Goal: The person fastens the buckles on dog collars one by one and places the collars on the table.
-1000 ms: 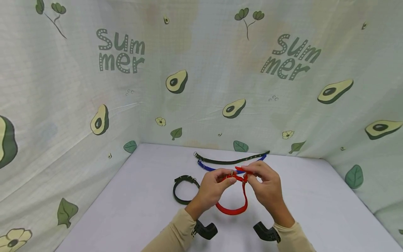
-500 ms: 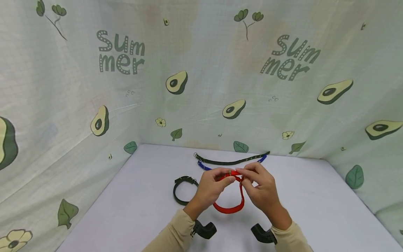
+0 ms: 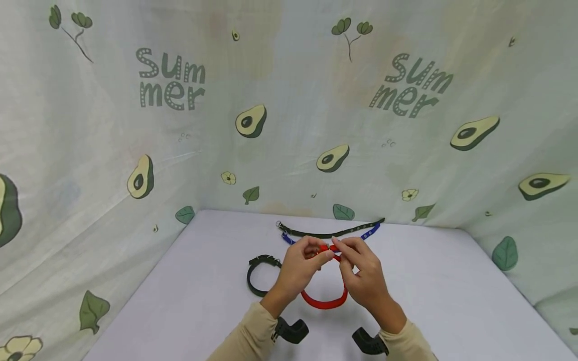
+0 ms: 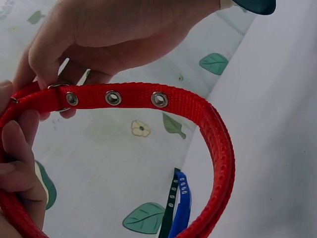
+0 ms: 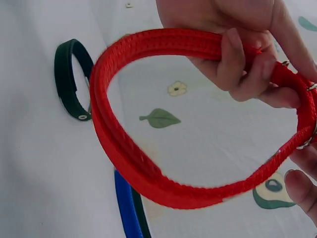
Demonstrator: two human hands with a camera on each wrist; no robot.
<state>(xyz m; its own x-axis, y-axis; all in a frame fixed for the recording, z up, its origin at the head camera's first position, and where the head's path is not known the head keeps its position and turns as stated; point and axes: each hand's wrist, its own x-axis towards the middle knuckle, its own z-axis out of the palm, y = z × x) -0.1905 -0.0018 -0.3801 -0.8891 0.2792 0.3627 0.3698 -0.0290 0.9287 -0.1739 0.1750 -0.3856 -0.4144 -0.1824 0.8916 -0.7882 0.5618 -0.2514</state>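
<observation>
Both hands hold a red dog collar (image 3: 324,304), bent into a loop above the table. My left hand (image 3: 295,265) pinches it near the buckle, between thumb and fingers. From the other side my right hand (image 3: 366,273) holds the strap, its fingertips close to the left ones. In the left wrist view the collar (image 4: 220,153) shows metal eyelets (image 4: 113,98) and a metal ring (image 4: 59,85) around the strap. The right wrist view shows the padded collar loop (image 5: 173,193) from the other side. Fingers partly hide the buckle.
A dark green collar (image 3: 255,286), curved into a ring, lies left of my hands. Behind them a dark green collar (image 3: 311,234) and a blue collar (image 3: 370,232) are laid out lengthwise on the white table (image 3: 189,291). A printed cloth (image 3: 280,165) rises behind the table.
My right hand has moved left, closer to the left hand. The red strap end that stuck out to the right now lies near the left fingertips. The loop has shifted slightly left.
</observation>
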